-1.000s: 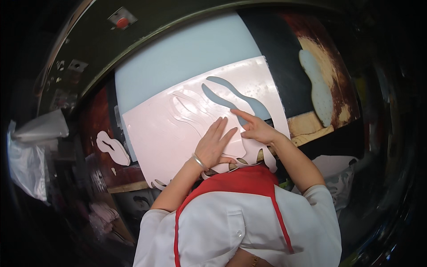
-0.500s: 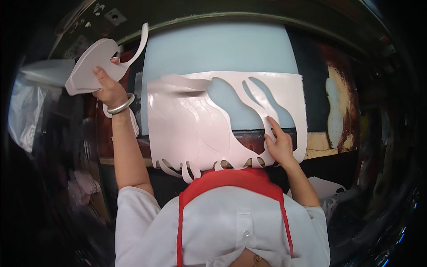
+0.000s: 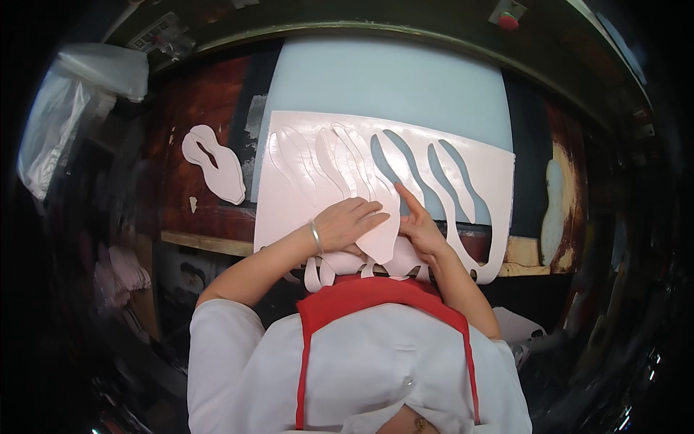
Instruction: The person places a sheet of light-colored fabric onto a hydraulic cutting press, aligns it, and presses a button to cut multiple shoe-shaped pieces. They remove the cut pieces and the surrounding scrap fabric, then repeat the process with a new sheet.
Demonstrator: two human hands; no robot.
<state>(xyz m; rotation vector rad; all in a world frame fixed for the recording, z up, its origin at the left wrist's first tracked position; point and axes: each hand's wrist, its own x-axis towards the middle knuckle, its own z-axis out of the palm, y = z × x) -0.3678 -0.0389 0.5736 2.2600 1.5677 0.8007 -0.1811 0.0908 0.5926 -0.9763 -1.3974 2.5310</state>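
Observation:
A pale pink sheet [image 3: 293, 224] with wavy sole-shaped cuts lies before me, its near edge hanging over the table edge against my red apron. Several cut shapes still sit in it, while others are open gaps. My left hand [image 3: 347, 226], with a silver bangle at the wrist, is closed on a loose pink sole-shaped piece [image 3: 379, 242], its fingers over the upper face. Close by on the right, my right hand [image 3: 425, 233] rests at that piece's edge and the sheet, index finger stretched out and thumb apart. Part of the left fingers is hidden beneath the piece.
A small stack of pink cut pieces [image 3: 226, 177] lies on the dark red board at left. Under the sheet is a pale blue cutting board [image 3: 390, 72]. A whitish sole-shaped plate [image 3: 553, 213] lies at right, a plastic bag [image 3: 54, 137] at far left. A green machine beam [image 3: 405, 18] spans the back.
My left hand has let go of the pink pieces it held up at the left and come down to the sheet, now gripping a cut piece. My right hand has moved slightly left.

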